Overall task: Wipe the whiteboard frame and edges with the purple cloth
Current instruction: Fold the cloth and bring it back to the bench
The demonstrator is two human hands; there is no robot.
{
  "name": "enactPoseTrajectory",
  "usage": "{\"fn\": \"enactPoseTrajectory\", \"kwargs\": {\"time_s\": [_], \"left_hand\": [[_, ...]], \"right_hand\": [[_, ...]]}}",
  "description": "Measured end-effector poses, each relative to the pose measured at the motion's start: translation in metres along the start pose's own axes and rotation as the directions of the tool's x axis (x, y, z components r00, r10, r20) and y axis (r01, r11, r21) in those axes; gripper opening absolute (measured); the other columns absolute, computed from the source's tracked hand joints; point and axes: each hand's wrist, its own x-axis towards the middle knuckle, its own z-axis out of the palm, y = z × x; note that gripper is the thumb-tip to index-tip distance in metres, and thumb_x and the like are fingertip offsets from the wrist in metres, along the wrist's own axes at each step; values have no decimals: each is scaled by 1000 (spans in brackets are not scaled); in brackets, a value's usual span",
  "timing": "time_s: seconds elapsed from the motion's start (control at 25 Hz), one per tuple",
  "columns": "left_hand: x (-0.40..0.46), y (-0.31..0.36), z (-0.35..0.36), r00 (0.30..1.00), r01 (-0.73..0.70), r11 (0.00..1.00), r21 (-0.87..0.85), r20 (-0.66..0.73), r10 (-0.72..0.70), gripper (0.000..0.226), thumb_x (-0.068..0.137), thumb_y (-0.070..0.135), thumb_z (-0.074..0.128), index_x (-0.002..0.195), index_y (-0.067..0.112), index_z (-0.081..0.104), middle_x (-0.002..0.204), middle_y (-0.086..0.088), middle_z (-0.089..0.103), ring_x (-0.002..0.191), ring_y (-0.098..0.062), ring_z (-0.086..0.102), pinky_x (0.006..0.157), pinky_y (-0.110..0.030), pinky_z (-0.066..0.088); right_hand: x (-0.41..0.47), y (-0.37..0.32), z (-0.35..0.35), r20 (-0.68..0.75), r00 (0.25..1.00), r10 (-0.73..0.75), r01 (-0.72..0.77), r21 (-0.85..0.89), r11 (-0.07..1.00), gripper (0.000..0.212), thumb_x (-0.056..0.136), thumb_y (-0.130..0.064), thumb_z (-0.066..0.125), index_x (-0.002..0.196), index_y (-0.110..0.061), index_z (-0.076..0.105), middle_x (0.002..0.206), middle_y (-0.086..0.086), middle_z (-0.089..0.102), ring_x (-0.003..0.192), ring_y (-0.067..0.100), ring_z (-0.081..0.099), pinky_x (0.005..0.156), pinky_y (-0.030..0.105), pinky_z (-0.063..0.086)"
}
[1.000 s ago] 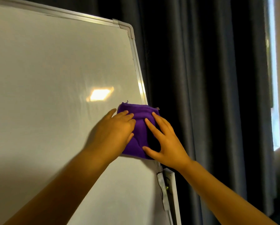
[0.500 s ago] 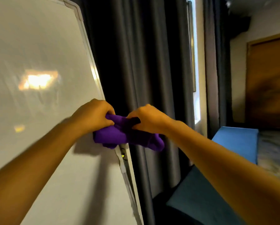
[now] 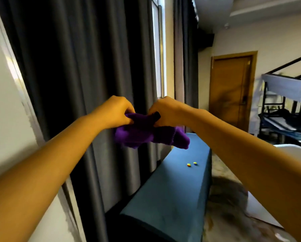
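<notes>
Left hand [image 3: 115, 114], right hand [image 3: 165, 111] clutch bunched purple cloth [image 3: 149, 135]; whiteboard [image 3: 5, 105] at left, blurred.

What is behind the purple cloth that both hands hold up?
Behind the purple cloth hang dark grey curtains, and below it starts a blue bench. The left hand and right hand grip its top. The curtain folds directly behind it are covered.

Blue bench [image 3: 172, 191], two small coloured pieces [image 3: 192, 164] on top
</notes>
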Motion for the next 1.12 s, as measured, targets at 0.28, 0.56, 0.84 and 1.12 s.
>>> {"fn": "enactPoseTrajectory", "kwargs": {"time_s": [0.28,0.56,0.84,1.12], "left_hand": [[66,69,65,994,43,999,-13,102,-41,25,76,18,69,101,17,71,99,-6,71,81,-19,59,69,-33,46],[100,84,121,973,116,993,-11,204,-112,29,80,17,66,108,14,67,106,-7,67,92,-22,60,67,-30,40],[145,48,221,927,142,990,20,349,-140,28,80,18,66,109,14,65,108,-6,65,93,-23,59,70,-33,45],[148,14,336,833,212,977,2,522,-182,25,80,17,65,105,13,66,103,-8,66,91,-27,62,74,-38,52]], "right_hand": [[-17,105,25,104,994,14,-12,-20,1000,37,86,-21,61,122,-14,58,121,8,62,107,25,58,96,34,43],[1,161,77,128,991,-30,27,25,999,35,81,-21,66,115,-17,60,109,6,65,90,20,58,85,30,51],[54,203,180,237,971,-16,-6,95,995,36,80,-18,64,116,-18,60,109,7,65,83,17,54,78,29,51],[75,216,296,396,918,-8,-66,173,983,36,77,-14,60,113,-19,61,107,10,64,89,28,57,75,34,50]]}}
